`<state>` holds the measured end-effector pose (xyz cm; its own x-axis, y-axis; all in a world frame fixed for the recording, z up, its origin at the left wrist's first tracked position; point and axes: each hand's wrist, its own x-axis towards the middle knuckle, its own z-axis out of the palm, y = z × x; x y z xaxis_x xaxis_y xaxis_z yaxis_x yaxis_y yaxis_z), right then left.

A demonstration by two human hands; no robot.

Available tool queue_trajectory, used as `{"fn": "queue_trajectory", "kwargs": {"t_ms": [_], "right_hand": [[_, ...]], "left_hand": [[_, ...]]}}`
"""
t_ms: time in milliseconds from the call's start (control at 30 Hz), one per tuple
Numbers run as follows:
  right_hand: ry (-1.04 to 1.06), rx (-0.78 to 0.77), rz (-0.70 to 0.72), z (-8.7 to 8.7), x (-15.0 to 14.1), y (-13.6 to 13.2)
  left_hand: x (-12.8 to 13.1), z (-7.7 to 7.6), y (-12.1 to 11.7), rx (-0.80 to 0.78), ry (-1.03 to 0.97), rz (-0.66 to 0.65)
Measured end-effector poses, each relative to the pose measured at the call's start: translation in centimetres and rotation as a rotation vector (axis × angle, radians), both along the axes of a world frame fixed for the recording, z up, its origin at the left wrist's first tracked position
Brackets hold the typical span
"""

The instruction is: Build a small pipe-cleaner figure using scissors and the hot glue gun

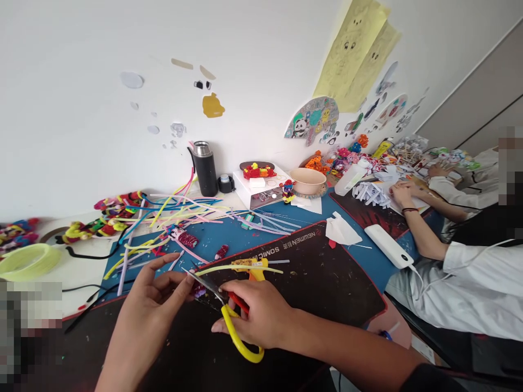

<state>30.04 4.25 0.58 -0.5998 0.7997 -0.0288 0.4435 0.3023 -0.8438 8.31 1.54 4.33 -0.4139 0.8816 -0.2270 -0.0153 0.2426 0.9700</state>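
My right hand (255, 313) is wrapped round a pair of scissors (237, 337) with yellow and red handles. Its blades point left, slightly apart, at the fingertips of my left hand (161, 294). Those fingertips are pinched together at the end of a pale yellow-green pipe cleaner (241, 268), which runs off to the right past the blades. Just behind the blades is a small dark red and purple fuzzy piece (199, 291), partly hidden; whether my left fingers also grip it is unclear. A yellow glue gun (257, 269) lies beyond my right hand.
Loose coloured pipe cleaners (171, 209) and fuzzy figures (122, 204) lie along the back left. A black thermos (205, 170), a white box (261, 190) and a pink bowl (308, 181) stand by the wall. At right are a power bank (388, 246) and a co-worker's arms (425, 228).
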Motion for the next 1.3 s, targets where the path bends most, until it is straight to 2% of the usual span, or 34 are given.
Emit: {"fn": "queue_trajectory", "kwargs": {"t_ms": [133, 633, 1067, 1300], "right_hand": [[0.01, 0.044, -0.023, -0.3, -0.1, 0.0], [0.019, 0.184, 0.0, -1.2, -0.1, 0.2], [-0.067, 0.169, 0.018, -0.8, -0.4, 0.2], [-0.1, 0.199, 0.047, -1.1, -0.7, 0.3]], "left_hand": [[0.0, 0.0, -0.1, -0.014, 0.031, -0.056], [-0.7, -1.2, 0.2, -0.047, 0.0, -0.084], [-1.6, -2.9, -0.2, -0.025, -0.077, -0.12], [-1.0, -2.7, 0.0, -0.073, -0.138, -0.048]]}}
